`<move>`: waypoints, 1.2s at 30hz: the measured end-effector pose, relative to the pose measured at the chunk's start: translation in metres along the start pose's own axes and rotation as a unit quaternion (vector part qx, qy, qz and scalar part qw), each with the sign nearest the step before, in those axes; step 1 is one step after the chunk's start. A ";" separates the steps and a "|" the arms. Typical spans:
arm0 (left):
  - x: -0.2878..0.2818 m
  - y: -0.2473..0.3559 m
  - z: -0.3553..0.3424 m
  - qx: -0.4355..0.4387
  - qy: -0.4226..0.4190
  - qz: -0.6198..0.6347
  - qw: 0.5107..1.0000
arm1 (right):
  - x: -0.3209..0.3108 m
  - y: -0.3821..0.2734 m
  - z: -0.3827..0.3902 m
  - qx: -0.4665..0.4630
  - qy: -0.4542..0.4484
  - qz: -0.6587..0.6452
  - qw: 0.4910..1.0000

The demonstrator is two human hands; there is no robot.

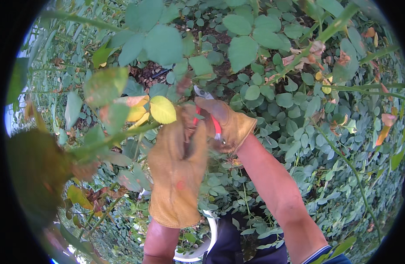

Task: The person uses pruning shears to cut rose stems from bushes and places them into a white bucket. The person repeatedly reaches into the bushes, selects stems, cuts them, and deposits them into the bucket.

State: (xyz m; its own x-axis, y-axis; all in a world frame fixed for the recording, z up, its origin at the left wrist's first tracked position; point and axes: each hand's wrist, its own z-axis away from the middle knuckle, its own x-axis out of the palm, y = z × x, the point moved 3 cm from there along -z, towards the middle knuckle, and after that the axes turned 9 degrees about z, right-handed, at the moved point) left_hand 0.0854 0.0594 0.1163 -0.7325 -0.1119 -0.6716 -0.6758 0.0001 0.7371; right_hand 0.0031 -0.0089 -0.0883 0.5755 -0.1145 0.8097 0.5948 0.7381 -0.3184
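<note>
Both my hands wear tan leather work gloves. In my right hand [226, 125] is a pair of pruning shears [216, 125] with red handles; its metal blade points up and away among the leaves. My left hand [176, 171] is beside it, smeared by motion. Its thumb and fingers close around something brown and dry-looking [188, 127], too blurred to name. A thorny rose stem with yellow leaves [163, 110] passes by the left glove. Leaves and the gloves partly cover the shears.
Dense rose foliage [299, 145] surrounds my hands. Thick thorny canes [330, 33] cross the upper right, and large blurred leaves [40, 176] hang close at the left. A white bucket-like container's rim [213, 233] shows below, beside my dark-trousered legs [229, 240].
</note>
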 end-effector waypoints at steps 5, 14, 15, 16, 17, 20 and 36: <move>0.041 0.015 -0.004 0.152 -0.102 -0.102 0.978 | -0.006 -0.001 -0.007 -0.026 0.008 0.027 0.999; 0.070 -0.040 -0.091 0.117 -0.018 -0.320 0.940 | 0.007 -0.005 0.002 -0.030 0.007 0.024 0.999; 0.071 -0.047 -0.092 0.084 -0.032 -0.307 0.947 | 0.008 -0.004 0.002 -0.029 0.009 0.023 0.999; 0.071 -0.051 -0.090 0.083 -0.032 -0.295 0.951 | 0.008 -0.004 0.002 -0.030 0.009 0.025 0.999; 0.070 -0.054 -0.092 0.082 -0.024 -0.285 0.955 | 0.009 -0.004 0.001 -0.030 0.013 0.029 0.999; 0.068 -0.064 -0.098 0.020 -0.027 -0.225 0.974 | 0.009 -0.002 0.001 -0.031 0.039 0.058 0.997; 0.045 -0.030 0.023 -0.002 -0.234 -0.015 0.972 | -0.034 0.108 0.123 0.141 0.074 0.120 0.980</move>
State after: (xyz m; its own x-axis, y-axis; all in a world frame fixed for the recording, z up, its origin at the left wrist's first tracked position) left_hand 0.0705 0.0775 0.0626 -0.6696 0.3530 -0.6535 -0.6983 0.0003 0.7158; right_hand -0.0212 0.1564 -0.0899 0.7677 0.0053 0.6408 0.2651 0.9078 -0.3251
